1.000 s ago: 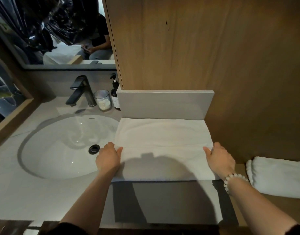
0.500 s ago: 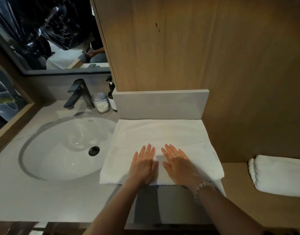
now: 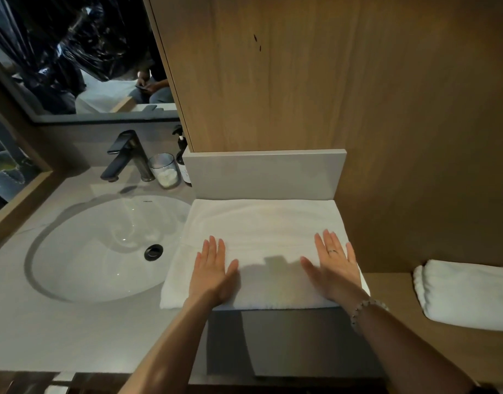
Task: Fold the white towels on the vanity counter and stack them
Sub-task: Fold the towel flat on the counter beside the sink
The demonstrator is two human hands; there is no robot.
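- The left hand lies flat, palm down, fingers straight and close together, gripping nothing. It presses on the near-left part of the white towel, probably to smooth the layer and hold the fold flat.
- The right hand mirrors it on the near-right part, also flat with the fingers a little spread. It has a ring on one finger and a beaded bracelet at the wrist. The two hands are well apart, which suits pressing creases out toward the towel's sides.
- Under both palms the white towel is a broad rectangle on the tabletop. Its near edge looks thick, so I judge it already folded at least once, with narrower folds yet to come.
- Beyond the fingertips the towel's far edge meets the grey upstand, which works as a straight stop for squaring it.
- Left of the left hand the towel's edge reaches the rim of the basin. That corner has little support and could sag if pushed that way.
- Farther beyond the left hand a faucet, a glass jar and a pump bottle stand at the back, apart from the towel.
- Right of the right hand, well apart, a folded towel rests on the wooden ledge. It is likely the start of the stack, placed off the folding area.
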